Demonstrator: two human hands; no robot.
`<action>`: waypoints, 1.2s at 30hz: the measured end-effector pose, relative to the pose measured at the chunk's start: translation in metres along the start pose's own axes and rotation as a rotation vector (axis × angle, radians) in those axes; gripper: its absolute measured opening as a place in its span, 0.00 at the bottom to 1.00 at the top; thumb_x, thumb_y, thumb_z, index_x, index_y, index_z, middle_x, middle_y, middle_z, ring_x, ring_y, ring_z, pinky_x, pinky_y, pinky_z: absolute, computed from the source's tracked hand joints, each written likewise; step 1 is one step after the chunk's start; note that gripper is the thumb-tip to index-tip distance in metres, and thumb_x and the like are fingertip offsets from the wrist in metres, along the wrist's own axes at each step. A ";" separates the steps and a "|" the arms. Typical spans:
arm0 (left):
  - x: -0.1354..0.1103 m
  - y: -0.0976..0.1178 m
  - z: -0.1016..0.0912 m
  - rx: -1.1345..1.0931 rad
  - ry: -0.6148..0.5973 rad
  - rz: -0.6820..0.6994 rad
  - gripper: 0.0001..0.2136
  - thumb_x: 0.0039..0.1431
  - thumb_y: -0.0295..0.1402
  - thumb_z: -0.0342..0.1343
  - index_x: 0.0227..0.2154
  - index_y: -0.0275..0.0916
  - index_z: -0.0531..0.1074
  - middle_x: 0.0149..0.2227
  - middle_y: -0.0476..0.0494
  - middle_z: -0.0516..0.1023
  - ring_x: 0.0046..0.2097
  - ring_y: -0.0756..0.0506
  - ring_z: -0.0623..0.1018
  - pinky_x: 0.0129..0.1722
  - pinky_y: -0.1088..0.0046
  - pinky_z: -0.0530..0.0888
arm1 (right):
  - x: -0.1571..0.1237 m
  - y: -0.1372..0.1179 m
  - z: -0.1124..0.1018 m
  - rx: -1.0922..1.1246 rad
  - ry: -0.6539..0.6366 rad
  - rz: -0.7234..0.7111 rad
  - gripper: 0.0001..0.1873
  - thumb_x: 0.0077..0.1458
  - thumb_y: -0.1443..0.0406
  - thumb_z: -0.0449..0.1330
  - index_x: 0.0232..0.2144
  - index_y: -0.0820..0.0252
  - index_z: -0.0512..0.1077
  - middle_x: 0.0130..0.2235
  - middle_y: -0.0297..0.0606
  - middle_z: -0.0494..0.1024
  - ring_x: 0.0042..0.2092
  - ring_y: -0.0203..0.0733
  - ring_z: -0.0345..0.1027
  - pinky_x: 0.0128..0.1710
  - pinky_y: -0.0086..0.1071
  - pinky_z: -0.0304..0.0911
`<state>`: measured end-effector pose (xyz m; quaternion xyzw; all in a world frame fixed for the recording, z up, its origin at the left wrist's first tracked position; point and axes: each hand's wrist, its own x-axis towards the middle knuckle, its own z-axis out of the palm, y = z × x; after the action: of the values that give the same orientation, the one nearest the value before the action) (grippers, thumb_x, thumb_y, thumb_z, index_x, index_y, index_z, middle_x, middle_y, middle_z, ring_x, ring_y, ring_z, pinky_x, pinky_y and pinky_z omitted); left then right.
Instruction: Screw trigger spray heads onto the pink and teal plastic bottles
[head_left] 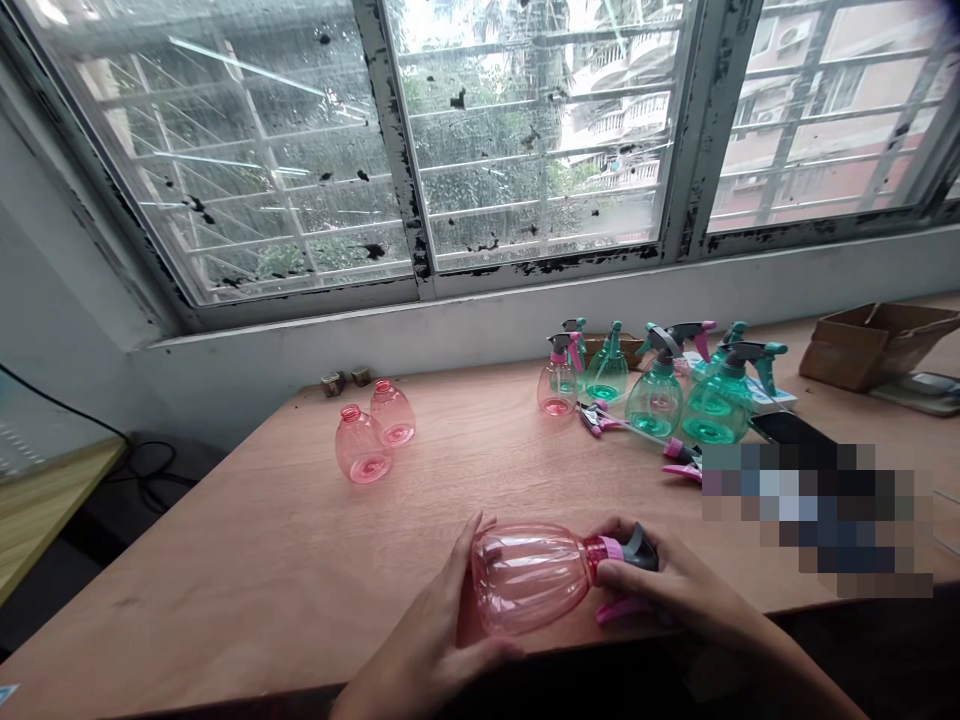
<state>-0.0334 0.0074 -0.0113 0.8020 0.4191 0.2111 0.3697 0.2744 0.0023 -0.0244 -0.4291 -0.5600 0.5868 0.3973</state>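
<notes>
A pink transparent spray bottle [529,578] lies on its side between my hands at the table's front edge, its base to the left. My left hand [450,615] cups the base end, fingers behind and thumb in front. My right hand [660,580] grips the grey and pink spray head [611,549] at the neck; the pink trigger points down. Two pink bottles without spray heads [364,447] [393,412] stand at the back left. Loose pink and grey spray heads [598,419] [682,462] lie right of centre.
Several green spray bottles [718,408] and one pink spray bottle [556,385] stand at the back right. A cardboard box [862,350] is farther right. A black phone [795,438] lies beside a blurred patch. Two small blocks [333,383] sit near the wall.
</notes>
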 end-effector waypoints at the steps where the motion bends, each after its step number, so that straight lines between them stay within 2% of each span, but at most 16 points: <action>1: 0.000 0.000 0.000 0.000 -0.002 -0.002 0.49 0.61 0.37 0.65 0.71 0.56 0.32 0.74 0.48 0.44 0.72 0.39 0.51 0.71 0.57 0.50 | 0.000 0.000 0.000 -0.003 0.001 0.002 0.20 0.55 0.52 0.69 0.42 0.61 0.74 0.33 0.33 0.74 0.36 0.41 0.69 0.39 0.36 0.73; 7: 0.000 0.000 0.000 0.001 0.002 -0.008 0.49 0.61 0.39 0.65 0.71 0.55 0.32 0.74 0.48 0.45 0.72 0.38 0.52 0.71 0.57 0.51 | 0.001 -0.001 0.001 -0.004 0.016 -0.010 0.20 0.55 0.53 0.69 0.41 0.61 0.73 0.33 0.33 0.75 0.35 0.39 0.69 0.37 0.33 0.72; 15: 0.001 0.001 0.000 -0.012 -0.002 -0.019 0.49 0.61 0.38 0.66 0.71 0.55 0.32 0.74 0.48 0.45 0.72 0.40 0.51 0.71 0.59 0.50 | 0.001 0.000 0.001 -0.011 0.014 -0.008 0.21 0.55 0.52 0.69 0.42 0.62 0.74 0.33 0.33 0.74 0.35 0.40 0.69 0.38 0.35 0.73; 21: 0.001 0.003 -0.001 -0.037 0.002 -0.028 0.53 0.57 0.39 0.69 0.71 0.55 0.32 0.74 0.48 0.46 0.72 0.38 0.51 0.71 0.57 0.50 | 0.001 0.000 0.001 0.016 -0.001 0.016 0.21 0.55 0.53 0.69 0.43 0.61 0.73 0.33 0.33 0.74 0.36 0.41 0.70 0.39 0.37 0.74; 28: -0.001 0.003 -0.002 -0.050 -0.013 -0.033 0.45 0.63 0.41 0.62 0.71 0.54 0.34 0.74 0.49 0.44 0.73 0.37 0.50 0.71 0.54 0.48 | 0.003 0.003 -0.001 0.011 0.001 -0.002 0.21 0.55 0.53 0.69 0.43 0.61 0.73 0.33 0.33 0.75 0.36 0.41 0.69 0.39 0.36 0.73; 36: -0.001 0.003 -0.002 -0.064 -0.012 -0.056 0.48 0.61 0.39 0.65 0.71 0.55 0.34 0.74 0.48 0.44 0.72 0.37 0.51 0.71 0.54 0.50 | 0.002 0.002 -0.001 -0.018 -0.001 0.000 0.20 0.56 0.53 0.68 0.43 0.60 0.73 0.34 0.34 0.75 0.38 0.43 0.71 0.40 0.36 0.73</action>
<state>-0.0340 0.0060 -0.0071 0.7788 0.4323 0.2094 0.4034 0.2748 0.0044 -0.0261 -0.4323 -0.5656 0.5820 0.3931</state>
